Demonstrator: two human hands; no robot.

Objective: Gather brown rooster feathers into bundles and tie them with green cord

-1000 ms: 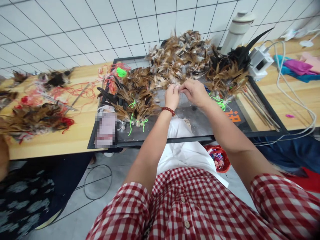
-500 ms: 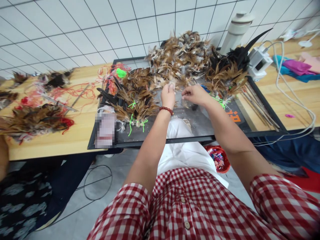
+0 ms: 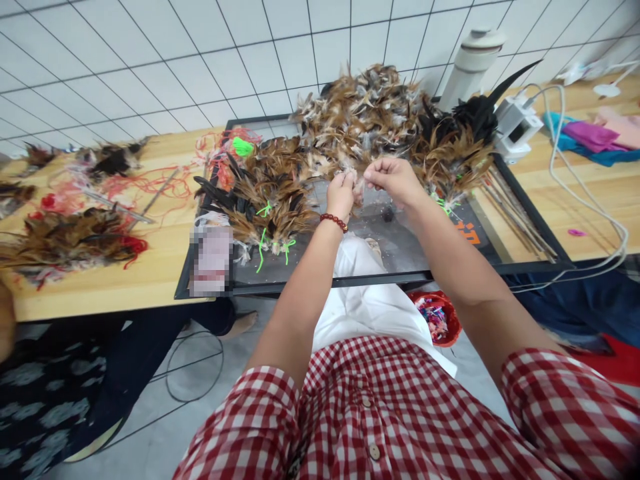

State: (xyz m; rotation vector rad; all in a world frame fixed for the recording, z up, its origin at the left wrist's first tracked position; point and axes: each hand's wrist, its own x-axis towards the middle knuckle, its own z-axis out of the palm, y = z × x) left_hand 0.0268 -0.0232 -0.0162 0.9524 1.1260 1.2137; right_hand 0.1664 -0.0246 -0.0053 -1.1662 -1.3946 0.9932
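Observation:
My left hand (image 3: 342,193), with a red bead bracelet at its wrist, is closed on a small tuft of pale brown feathers (image 3: 358,187) over the middle of the tray. Close to its right is my right hand (image 3: 393,179), its thumb and fingertips pinched at the edge of that tuft; what they hold is too small to make out. A large heap of loose brown feathers (image 3: 365,113) lies behind both hands. Feather bundles tied with green string (image 3: 273,193) rest to the left, and brown and black bundles (image 3: 453,150) to the right.
The black-framed tray (image 3: 310,287) lies on a wooden table (image 3: 165,280). Sticks (image 3: 520,213), a pale bottle (image 3: 470,70) and a white charger (image 3: 517,127) with cables are at the right. More feathers (image 3: 75,240) and scissors lie left, near another person's arm.
My right hand has risen slightly and turned, with its fingertips now by the tuft. My left hand has shifted slightly down and right, and the tuft shows more. A person's foot appears below the table.

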